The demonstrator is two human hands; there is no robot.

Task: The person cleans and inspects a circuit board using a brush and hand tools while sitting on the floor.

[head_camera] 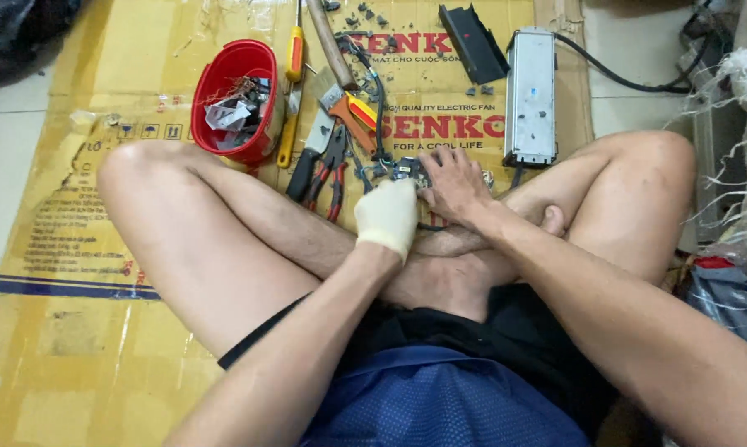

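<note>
I sit cross-legged on flattened cardboard [75, 240]. My left hand [387, 217], in a pale glove, is closed and rests against a small dark electronic part [408, 170] with wires, just in front of my crossed shins. My bare right hand [452, 186] lies fingers spread over the same part from the right side. What exactly each hand grips is hidden by the fingers.
A red bucket [224, 79] of scrap parts stands at the upper left. Beside it lie a yellow-handled screwdriver [292, 58], red-handled pliers [330, 174] and a wooden handle [330, 41]. A grey metal box [530, 95] with a black cable and a black bracket [473, 41] lie at the upper right.
</note>
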